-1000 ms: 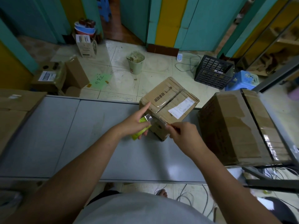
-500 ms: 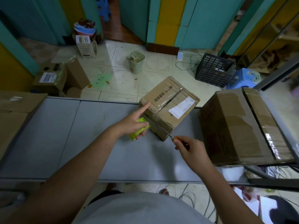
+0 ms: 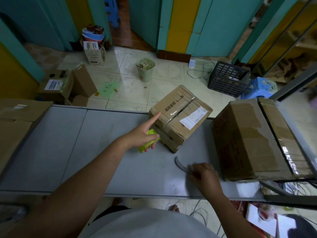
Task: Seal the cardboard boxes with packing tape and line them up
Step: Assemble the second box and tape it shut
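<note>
Head view: left hand grips green object, forefinger at box; right hand blurred, grip unclear

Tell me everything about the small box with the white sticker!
The small box is brown cardboard, crumpled at the bottom. Clear tape runs along its top seam, beside a white label and dark print. It sits at an angle on the grey table's far edge. The left hand's pointing finger reaches its corner.

Boxes on table: two (both taped); hands: two; crate: one; bin: one.
</note>
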Demonstrator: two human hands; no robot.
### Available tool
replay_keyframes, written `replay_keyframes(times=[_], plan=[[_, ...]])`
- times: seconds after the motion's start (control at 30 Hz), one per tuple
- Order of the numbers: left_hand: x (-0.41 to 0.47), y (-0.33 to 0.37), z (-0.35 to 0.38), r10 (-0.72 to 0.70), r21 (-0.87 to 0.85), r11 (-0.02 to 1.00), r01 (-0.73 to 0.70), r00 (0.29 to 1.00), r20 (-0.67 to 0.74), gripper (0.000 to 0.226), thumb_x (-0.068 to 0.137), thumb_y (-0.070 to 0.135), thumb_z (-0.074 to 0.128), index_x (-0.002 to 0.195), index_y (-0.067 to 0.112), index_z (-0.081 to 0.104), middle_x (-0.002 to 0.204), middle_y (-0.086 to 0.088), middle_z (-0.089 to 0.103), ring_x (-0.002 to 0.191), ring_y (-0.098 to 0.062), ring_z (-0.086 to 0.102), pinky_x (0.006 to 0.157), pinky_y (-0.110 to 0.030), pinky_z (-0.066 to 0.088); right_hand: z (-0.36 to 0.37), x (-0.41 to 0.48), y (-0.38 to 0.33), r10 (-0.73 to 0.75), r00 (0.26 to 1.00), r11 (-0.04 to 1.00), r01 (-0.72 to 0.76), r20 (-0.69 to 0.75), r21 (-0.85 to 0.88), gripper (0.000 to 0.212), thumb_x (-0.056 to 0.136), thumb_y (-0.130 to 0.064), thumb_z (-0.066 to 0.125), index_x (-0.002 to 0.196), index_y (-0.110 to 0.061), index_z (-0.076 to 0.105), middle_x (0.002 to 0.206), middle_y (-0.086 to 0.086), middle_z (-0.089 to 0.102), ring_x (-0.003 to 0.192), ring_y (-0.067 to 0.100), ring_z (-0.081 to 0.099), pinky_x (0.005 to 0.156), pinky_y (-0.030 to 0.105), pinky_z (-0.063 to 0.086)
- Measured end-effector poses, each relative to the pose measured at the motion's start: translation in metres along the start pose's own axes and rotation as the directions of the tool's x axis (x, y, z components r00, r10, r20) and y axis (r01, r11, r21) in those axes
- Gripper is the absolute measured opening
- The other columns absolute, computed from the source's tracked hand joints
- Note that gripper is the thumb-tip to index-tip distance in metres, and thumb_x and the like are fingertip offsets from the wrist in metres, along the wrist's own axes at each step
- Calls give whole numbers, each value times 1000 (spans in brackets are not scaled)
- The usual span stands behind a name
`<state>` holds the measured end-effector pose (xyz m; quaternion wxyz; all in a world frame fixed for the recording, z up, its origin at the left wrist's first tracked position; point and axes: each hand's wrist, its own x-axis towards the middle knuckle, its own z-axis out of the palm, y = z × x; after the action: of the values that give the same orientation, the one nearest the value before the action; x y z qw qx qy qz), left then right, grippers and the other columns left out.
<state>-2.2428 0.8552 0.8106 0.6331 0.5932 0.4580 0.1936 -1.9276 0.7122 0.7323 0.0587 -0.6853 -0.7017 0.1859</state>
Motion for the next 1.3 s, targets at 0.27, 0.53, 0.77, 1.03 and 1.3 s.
replay_keyframes(times=[0.27, 0.53, 0.77, 1.03, 1.3], plan=[[3, -4, -2, -7, -21, 1000, 7, 1000, -5, 97, 98, 21, 71, 146, 83, 14, 80, -22, 74, 64, -33, 65, 55, -37, 57, -108, 91, -127, -219, 887, 954, 283, -406, 102, 26, 95, -40, 67, 115, -25, 72, 114, -7, 64, 109, 13, 54, 92, 33, 44], [-4, -12, -2, 61, 96, 994, -59, 998, -18, 97, 102, 18, 68, 154, 74, 9, 77, -14, 75, 55, -25, 64, 55, -40, 59, -77, 130, -139, -281, 923, 960, 273, -263, -67, 31, 93, -41, 67, 113, -18, 73, 107, 1, 63, 103, 26, 53, 87, 39, 42], [-16, -10, -2, 104, 180, 980, -90, 992, -71, 97, 104, 22, 66, 153, 75, 1, 82, -8, 78, 57, -27, 67, 65, -47, 64, -70, 134, -135, -288, 917, 958, 279, -277, -73, 30, 90, -35, 73, 116, -19, 72, 107, 3, 62, 103, 29, 54, 82, 37, 38], [-36, 12, -1, 203, 174, 968, -182, 972, -115, 103, 100, 31, 69, 154, 73, -8, 78, -4, 78, 68, -19, 75, 66, -47, 67, -92, 125, -137, -303, 919, 936, 336, -252, 102, 32, 97, -36, 70, 125, -20, 70, 121, -2, 63, 116, 19, 52, 98, 42, 45], [-44, 40, 10, 298, 229, 934, -274, 952, -73, 110, 96, 22, 75, 156, 71, -3, 119, -9, 77, 79, -23, 79, 76, -51, 64, -116, 93, -160, -346, 932, 843, 358, -104, 401, 30, 103, -22, 64, 129, -6, 69, 116, 9, 69, 108, 20, 64, 97, 41, 52]])
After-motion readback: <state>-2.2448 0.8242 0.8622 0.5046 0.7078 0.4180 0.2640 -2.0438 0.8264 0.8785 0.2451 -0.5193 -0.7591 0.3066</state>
